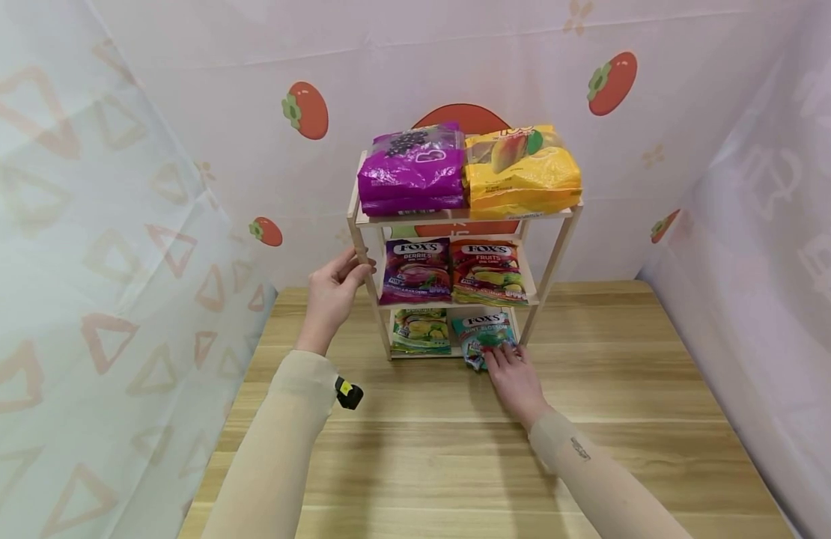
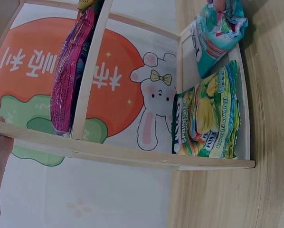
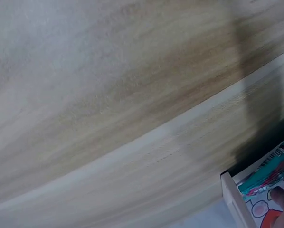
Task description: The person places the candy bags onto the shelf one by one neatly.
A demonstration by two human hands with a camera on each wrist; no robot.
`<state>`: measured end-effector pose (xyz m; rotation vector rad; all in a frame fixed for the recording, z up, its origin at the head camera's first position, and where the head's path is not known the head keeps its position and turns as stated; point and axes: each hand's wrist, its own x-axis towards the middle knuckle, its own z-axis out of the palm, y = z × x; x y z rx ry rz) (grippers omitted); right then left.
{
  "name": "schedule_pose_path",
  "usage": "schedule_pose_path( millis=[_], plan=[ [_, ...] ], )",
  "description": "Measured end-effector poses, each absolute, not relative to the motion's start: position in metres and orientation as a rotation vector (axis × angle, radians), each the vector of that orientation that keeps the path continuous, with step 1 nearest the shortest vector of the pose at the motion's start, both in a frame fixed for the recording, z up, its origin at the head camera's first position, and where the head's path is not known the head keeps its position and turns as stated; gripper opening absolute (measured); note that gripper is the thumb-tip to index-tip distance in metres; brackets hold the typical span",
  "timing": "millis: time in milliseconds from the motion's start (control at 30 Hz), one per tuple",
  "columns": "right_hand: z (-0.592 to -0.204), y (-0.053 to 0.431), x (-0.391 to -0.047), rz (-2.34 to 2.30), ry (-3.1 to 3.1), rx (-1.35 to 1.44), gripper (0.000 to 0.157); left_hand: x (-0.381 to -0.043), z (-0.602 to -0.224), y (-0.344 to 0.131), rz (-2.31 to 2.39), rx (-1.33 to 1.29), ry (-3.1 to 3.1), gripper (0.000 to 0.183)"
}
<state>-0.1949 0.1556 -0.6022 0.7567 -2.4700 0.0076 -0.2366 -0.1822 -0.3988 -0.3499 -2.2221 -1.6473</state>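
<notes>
A three-tier wooden shelf rack (image 1: 547, 251) stands on the table. My left hand (image 1: 333, 293) grips its left front post, thumb at the front. On the bottom tier, my right hand (image 1: 516, 380) holds the front end of a teal Fox's mint candy bag (image 1: 481, 329). That bag tilts over the tier's front edge, its near end crumpled under the fingers. Beside it to the left lies a green and yellow Fox's candy bag (image 2: 206, 114). In the right wrist view only part of the right hand and the teal bag (image 3: 268, 173) shows.
The middle tier carries a purple Fox's berries bag (image 1: 416, 271) and a red Fox's fruits bag (image 1: 488, 273). On top sit a large purple bag (image 1: 412, 176) and a yellow bag (image 1: 526, 180). Behind the rack hangs a printed cloth (image 1: 402, 60); wooden tabletop (image 1: 415, 464) extends in front.
</notes>
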Motion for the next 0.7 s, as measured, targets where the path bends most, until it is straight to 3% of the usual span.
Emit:
schedule_pose_path(
  millis=[300, 467, 700],
  plan=[
    [-0.606, 0.167, -0.182, 0.141, -2.352, 0.861, 0.019, -0.235, -0.398, -0.181, -1.653, -0.342, -2.225, 0.042],
    [-0.611, 0.170, -0.176, 0.149, -2.309, 0.899, 0.033, -0.236, -0.398, -0.180, -1.655, -0.342, -2.219, 0.042],
    [-0.614, 0.168, -0.170, 0.110, -2.420, 0.922, 0.030, -0.236, -0.399, -0.181, -1.671, -0.341, -2.213, 0.041]
  ],
)
